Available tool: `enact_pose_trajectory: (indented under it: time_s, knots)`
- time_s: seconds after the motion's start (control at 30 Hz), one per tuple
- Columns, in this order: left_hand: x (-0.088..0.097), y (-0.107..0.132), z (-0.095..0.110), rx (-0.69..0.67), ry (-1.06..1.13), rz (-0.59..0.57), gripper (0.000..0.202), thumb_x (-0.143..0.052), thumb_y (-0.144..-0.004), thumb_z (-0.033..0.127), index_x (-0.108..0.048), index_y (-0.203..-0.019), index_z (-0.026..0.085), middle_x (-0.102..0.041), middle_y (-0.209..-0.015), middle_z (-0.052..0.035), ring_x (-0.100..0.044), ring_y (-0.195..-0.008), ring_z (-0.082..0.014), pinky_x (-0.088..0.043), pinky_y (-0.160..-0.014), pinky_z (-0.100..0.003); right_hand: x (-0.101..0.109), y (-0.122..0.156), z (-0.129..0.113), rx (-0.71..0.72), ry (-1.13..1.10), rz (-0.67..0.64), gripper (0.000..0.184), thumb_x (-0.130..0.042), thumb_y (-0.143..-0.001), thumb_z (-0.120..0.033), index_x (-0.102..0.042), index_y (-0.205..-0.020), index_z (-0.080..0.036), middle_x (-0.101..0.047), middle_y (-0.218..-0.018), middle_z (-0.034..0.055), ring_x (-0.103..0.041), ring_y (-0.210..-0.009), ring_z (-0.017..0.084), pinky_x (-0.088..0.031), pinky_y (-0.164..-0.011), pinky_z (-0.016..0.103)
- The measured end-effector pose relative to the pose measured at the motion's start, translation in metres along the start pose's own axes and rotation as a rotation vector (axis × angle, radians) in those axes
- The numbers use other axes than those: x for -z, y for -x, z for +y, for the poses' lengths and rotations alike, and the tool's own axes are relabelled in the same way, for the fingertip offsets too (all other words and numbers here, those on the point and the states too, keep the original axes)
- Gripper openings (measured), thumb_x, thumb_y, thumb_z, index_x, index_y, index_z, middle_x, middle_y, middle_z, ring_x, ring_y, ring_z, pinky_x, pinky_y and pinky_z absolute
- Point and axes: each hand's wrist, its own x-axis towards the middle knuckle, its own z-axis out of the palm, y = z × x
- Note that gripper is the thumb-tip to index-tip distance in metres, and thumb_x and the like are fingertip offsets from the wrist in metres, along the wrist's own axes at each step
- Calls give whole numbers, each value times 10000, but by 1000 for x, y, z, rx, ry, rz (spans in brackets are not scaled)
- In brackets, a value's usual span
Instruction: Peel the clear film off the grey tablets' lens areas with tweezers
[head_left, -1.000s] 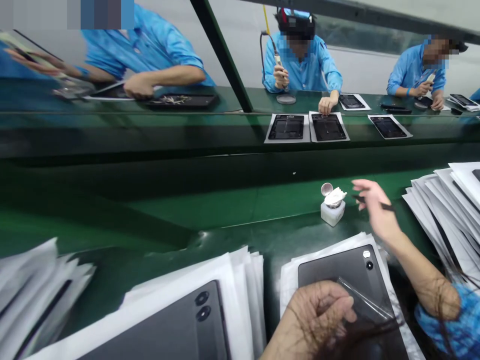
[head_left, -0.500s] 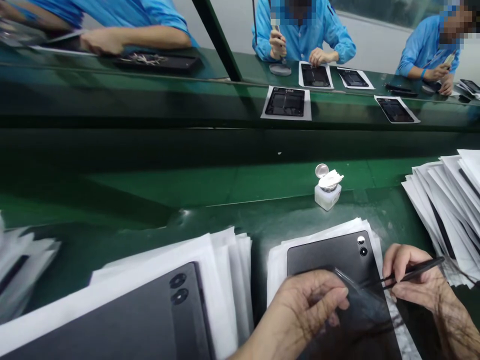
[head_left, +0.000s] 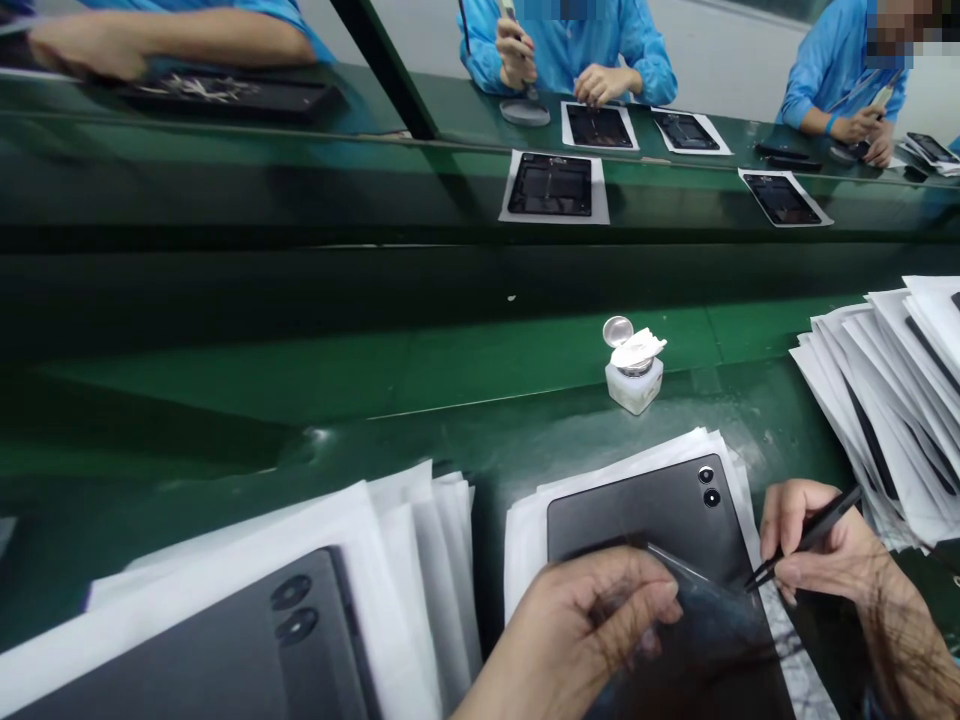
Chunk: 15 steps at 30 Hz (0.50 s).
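A dark grey tablet back cover [head_left: 637, 515] with two camera lenses lies on a stack of white sheets in front of me. My left hand [head_left: 592, 625] is closed, pinching a clear protective film [head_left: 697, 590] lifted off the cover. To its right, my right hand [head_left: 825, 545] grips black tweezers [head_left: 806, 538], whose tips touch the film's raised edge.
A small white bottle [head_left: 634, 372] with an open metal lid stands behind the cover on the green belt [head_left: 450, 370]. Another cover on white sheets [head_left: 300, 620] lies at left, and a fanned stack of sheets [head_left: 892, 390] at right. Co-workers in blue work on tablets across the line.
My right hand came back from the bottle with the tweezers and brought their tips down to the film. My left hand has kept its pinch on the film.
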Motion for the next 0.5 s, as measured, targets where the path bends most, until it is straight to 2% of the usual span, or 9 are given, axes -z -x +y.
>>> enact_pose_trajectory:
  time_s: [0.2, 0.33, 0.5]
  knots:
    - [1, 0, -4, -5, -19, -6, 464, -716, -708, 685, -739, -667, 223, -709, -683, -1, -601, -577, -163, -475, -558, -267, 4, -2, 7, -17, -48, 2, 192, -884, -702, -183, -731, -787, -263, -743, -795, -15, -664, -475, 94, -529, -428, 185]
    - [3, 2, -4, 12, -36, -8, 442, -705, -714, 658, -724, -652, 220, -670, -636, 13, -590, -573, -162, -465, -555, -267, 4, -3, 8, -13, -80, -21, 196, -868, -710, -157, -737, -796, -275, -750, -788, -6, -661, -490, 108, -532, -415, 194]
    - [5, 0, -15, -15, -58, 4, 444, -688, -765, 654, -737, -694, 218, -702, -687, 10, -601, -576, -152, -459, -541, -260, 3, 1, 5, 30, -117, -25, 216, -845, -726, -128, -751, -822, -297, -759, -802, 8, -631, -492, 107, -522, -407, 196]
